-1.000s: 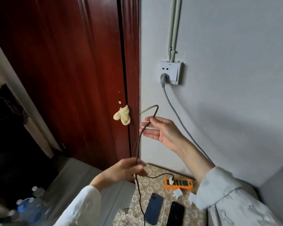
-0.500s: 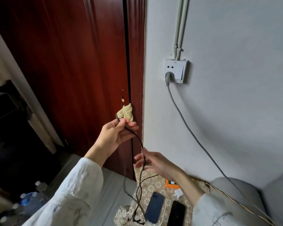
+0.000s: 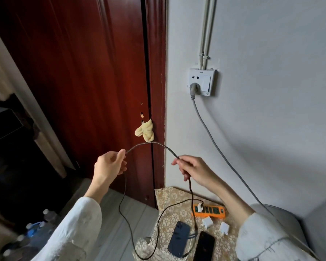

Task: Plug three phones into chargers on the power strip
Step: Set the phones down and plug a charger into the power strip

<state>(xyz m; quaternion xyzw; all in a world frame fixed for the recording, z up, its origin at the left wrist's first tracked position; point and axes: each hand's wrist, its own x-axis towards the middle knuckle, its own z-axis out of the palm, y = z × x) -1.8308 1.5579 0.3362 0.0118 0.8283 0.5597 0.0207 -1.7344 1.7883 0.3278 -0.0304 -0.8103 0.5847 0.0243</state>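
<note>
A dark braided charging cable [image 3: 152, 143] arches between my two raised hands. My left hand [image 3: 109, 164] pinches it at one side, my right hand [image 3: 193, 169] grips it at the other. From my right hand it drops to a white charger [image 3: 200, 207] plugged into the orange power strip [image 3: 209, 211]. Its other part loops down past the table edge. A blue phone [image 3: 179, 236] and a black phone [image 3: 204, 246] lie on the patterned table [image 3: 169, 204]. Two white chargers [image 3: 207, 222] [image 3: 224, 227] lie loose beside the strip.
A grey cord [image 3: 211, 136] runs from the wall socket [image 3: 201, 81] down to the right. The dark red door [image 3: 94, 87] stands left of the table, with a yellow cloth [image 3: 145, 130] at its edge. Water bottles [image 3: 36, 228] stand on the floor, lower left.
My right hand rose from near the table to chest height. My left hand dropped from beside the yellow cloth and moved left. The cable now arches between both hands.
</note>
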